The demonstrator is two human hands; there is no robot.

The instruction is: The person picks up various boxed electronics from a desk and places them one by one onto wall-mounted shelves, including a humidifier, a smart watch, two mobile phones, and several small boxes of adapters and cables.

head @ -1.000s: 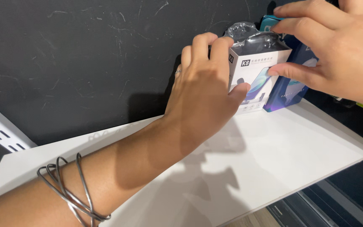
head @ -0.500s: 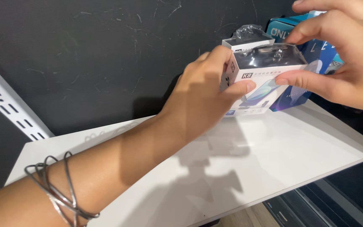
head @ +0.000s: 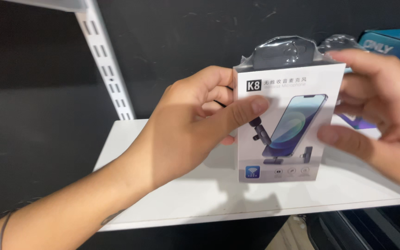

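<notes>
Above white shelf [head: 172, 203]: small white box [head: 285, 125] now lifted nearer, upright; left hand [head: 186, 129], right hand [head: 385, 120] grip clasping it.

The small white retail box [head: 285, 122] stands upright above the white shelf [head: 172, 199], its printed front turned squarely to the camera. That front shows a picture of a blue-screened smartphone with a small dark clip-on microphone and plug beside it, a blue square icon at the lower left corner, and a row of tiny grey icons along the bottom. A dark grey hang tab under crinkled clear plastic wrap rises from the top edge. The box is lifted clear of the shelf, over its middle to right part, and casts a soft shadow on the board below. Its left and right edges are gripped, so parts of both sides are covered.
</notes>
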